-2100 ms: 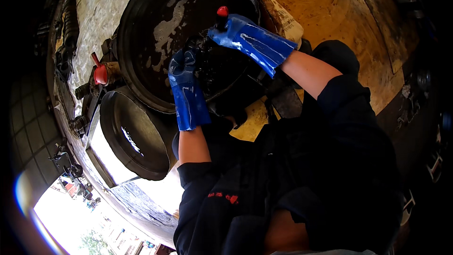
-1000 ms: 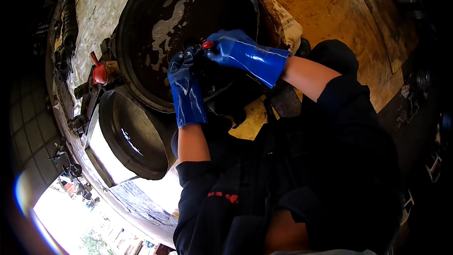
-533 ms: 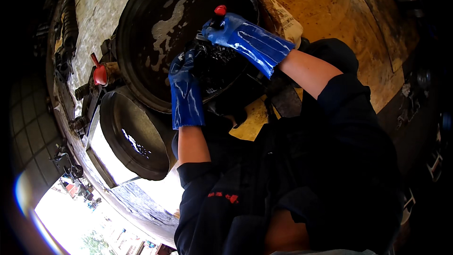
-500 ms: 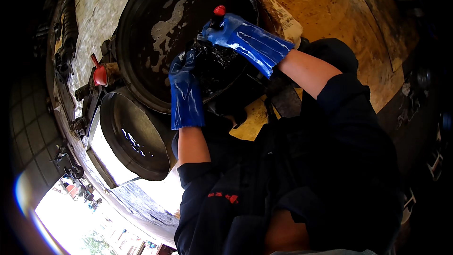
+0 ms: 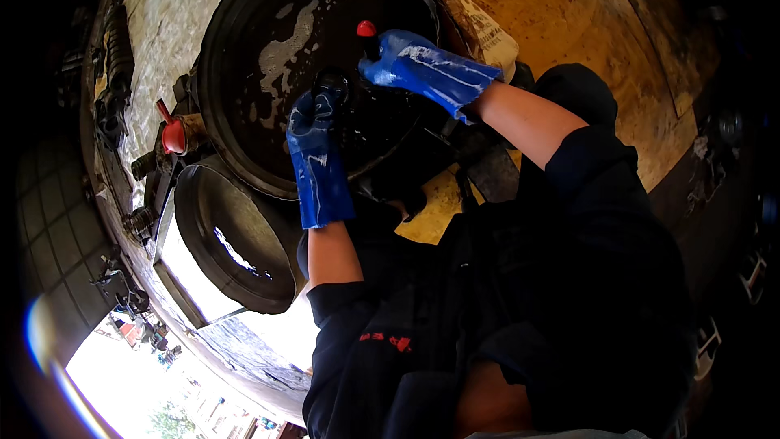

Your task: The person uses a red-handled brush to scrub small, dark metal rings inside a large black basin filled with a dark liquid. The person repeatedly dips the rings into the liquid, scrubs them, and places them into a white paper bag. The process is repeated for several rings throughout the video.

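Note:
Both my hands wear wet blue rubber gloves and work over a large round dark basin (image 5: 213, 106) of dark liquid with patches of foam. My left hand (image 5: 313, 126) is closed on a dark, wet, rounded part (image 5: 331, 88); its exact kind is too dark to make out. In my right hand (image 5: 398, 61) is a black-handled tool with a red end (image 5: 366, 29), which sticks up past the thumb. Its working end is hidden by the glove and the dark liquid. A small gap separates the two hands.
Left of the basin is a valve with a red lever handle (image 5: 173, 135). Below it stands a smaller round metal pan (image 5: 240, 240) with shiny liquid. A stained white container (image 5: 494, 42) is at the basin's right edge. Worn brown boards (image 5: 601, 41) lie to the right.
My right hand has moved slightly down and right, away from the left, with the red-ended tool tipping left. The dark part in my left hand now shows more plainly.

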### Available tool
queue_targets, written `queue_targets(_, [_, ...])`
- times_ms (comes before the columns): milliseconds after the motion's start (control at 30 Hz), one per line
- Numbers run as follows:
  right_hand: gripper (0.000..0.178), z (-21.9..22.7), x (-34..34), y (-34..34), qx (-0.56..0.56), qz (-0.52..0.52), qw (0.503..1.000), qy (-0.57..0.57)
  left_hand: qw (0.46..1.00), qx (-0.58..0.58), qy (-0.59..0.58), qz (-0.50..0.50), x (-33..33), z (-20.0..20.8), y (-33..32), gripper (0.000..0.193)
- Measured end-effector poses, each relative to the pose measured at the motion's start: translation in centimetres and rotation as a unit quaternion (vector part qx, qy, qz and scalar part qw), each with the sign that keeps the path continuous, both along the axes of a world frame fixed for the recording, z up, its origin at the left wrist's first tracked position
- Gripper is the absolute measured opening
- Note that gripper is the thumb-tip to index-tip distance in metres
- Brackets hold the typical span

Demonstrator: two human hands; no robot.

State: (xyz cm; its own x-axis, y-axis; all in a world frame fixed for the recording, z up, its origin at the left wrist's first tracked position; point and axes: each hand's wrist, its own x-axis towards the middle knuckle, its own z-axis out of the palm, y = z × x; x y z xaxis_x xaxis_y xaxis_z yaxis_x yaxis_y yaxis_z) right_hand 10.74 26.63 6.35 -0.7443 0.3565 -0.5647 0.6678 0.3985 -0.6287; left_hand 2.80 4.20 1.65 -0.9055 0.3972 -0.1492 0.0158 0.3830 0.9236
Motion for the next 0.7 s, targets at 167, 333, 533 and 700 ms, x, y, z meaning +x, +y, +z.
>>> queue_targets(167, [0.036, -0.1, -0.6, 0.4, 0.029, 0.029, 0.998, 0.042, 0.986, 0.155, -0.052, 0.04, -0.4, -1.6, -0.5, 0.032])
queue_targets(333, [0.052, -1.4, 0.3, 0.9, -0.125, 0.103, 0.985, 0.067, 0.944, 0.3, -0.129, 0.052, -0.5, -1.8, 0.6, 0.028])
queue_targets(533, [0.044, -2.1, 0.6, 0.1, 0.103, 0.171, 0.973, 0.115, 0.958, -0.164, 0.205, -0.115, -0.1, -0.4, 2.4, 0.031])
queue_targets(700, [0.032, -0.1, -1.5, -1.3, 0.29, 0.456, 0.841, -0.036, 0.844, -0.376, 0.229, -0.306, 1.0, 2.2, 2.3, 0.04])
